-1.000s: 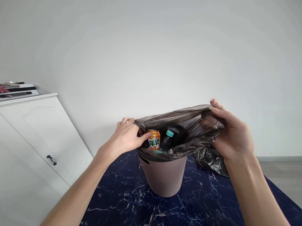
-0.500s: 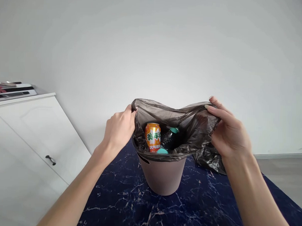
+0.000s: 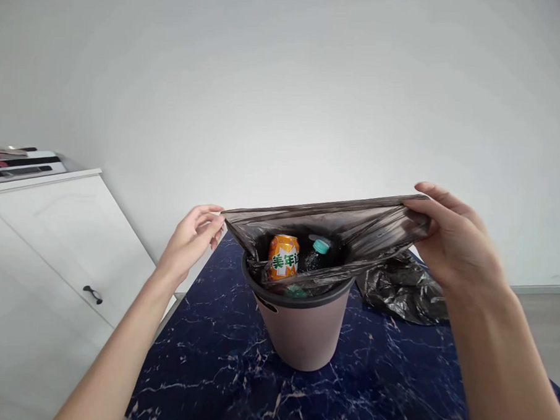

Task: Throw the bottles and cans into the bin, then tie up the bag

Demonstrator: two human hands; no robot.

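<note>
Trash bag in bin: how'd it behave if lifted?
Likely floppy: the dark trash bag creases into folds. Maybe easily torn: its film looks thin. May sag: an orange soda can and teal-capped bottle sit inside.

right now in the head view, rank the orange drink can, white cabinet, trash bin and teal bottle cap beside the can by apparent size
1. White cabinet, partly out of frame
2. Trash bin
3. Orange drink can
4. Teal bottle cap
</note>
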